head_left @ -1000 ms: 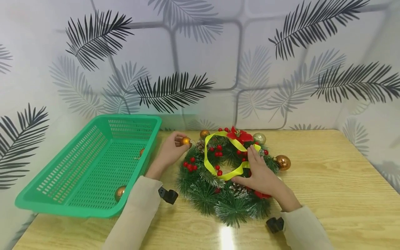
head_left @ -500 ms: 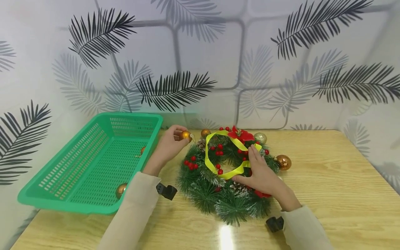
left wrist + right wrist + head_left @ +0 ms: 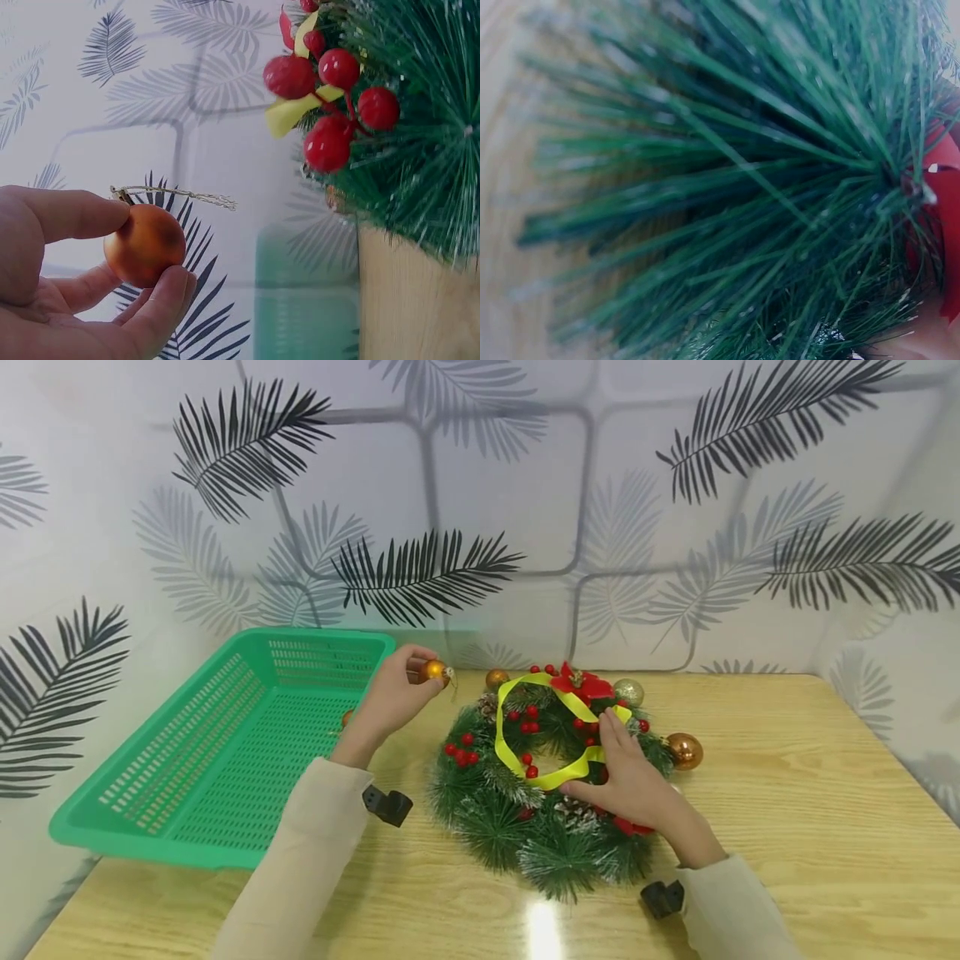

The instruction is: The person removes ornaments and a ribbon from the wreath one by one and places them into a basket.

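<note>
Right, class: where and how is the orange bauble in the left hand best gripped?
Pinch the orange bauble by its round body, probably best from the left, fingers on opposite sides: its gold cord extends right, toward the wreath, and would be left free.

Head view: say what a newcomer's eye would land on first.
The yellow ribbon would likely come first, looped on the wreath near the middle of the table. Next come the green basket at the left and the orange ball in the grip of the left hand, between basket and wreath.
</note>
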Tool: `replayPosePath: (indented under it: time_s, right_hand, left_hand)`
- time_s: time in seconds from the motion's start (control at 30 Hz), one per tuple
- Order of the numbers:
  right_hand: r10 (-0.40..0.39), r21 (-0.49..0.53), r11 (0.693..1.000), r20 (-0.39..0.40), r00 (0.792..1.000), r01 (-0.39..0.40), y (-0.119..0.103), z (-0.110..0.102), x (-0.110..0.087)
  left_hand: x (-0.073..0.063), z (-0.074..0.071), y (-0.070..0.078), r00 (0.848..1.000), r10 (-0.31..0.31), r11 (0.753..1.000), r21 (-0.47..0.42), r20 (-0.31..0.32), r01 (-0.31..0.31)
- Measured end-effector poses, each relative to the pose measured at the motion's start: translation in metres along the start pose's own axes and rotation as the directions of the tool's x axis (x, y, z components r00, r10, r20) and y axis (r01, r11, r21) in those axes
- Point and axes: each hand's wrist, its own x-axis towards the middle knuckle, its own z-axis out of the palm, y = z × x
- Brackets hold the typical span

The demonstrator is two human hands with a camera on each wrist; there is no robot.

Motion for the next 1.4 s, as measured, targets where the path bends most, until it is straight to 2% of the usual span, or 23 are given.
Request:
replayPosePath:
  time_s: [0.3, 0.63, 0.97, 1.4]
  right_hand:
    - [0.012, 0.001, 1.0, 0.003, 1.0, -0.012, -0.001, -0.001, -0.001]
    - [0.011, 0.004, 1.0, 0.003, 1.0, -0.011, -0.001, -0.002, -0.001]
    - [0.007, -0.001, 1.0, -0.002, 1.0, -0.007, 0.0, -0.001, -0.001]
    - [0.0, 0.004, 1.0, -0.008, 1.0, 0.0, 0.0, 0.001, -0.001]
  left_hand:
    - [-0.001, -0.017, -0.003, 0.999, -0.039, 0.998, 0.05, -0.024, 0.04]
    - [-0.008, -0.045, -0.002, 0.996, -0.083, 0.991, 0.098, -0.046, 0.087]
    - [-0.01, -0.069, -0.016, 0.992, -0.109, 0.982, 0.148, -0.065, 0.117]
    - [-0.012, -0.098, -0.03, 0.984, -0.149, 0.957, 0.235, -0.097, 0.168]
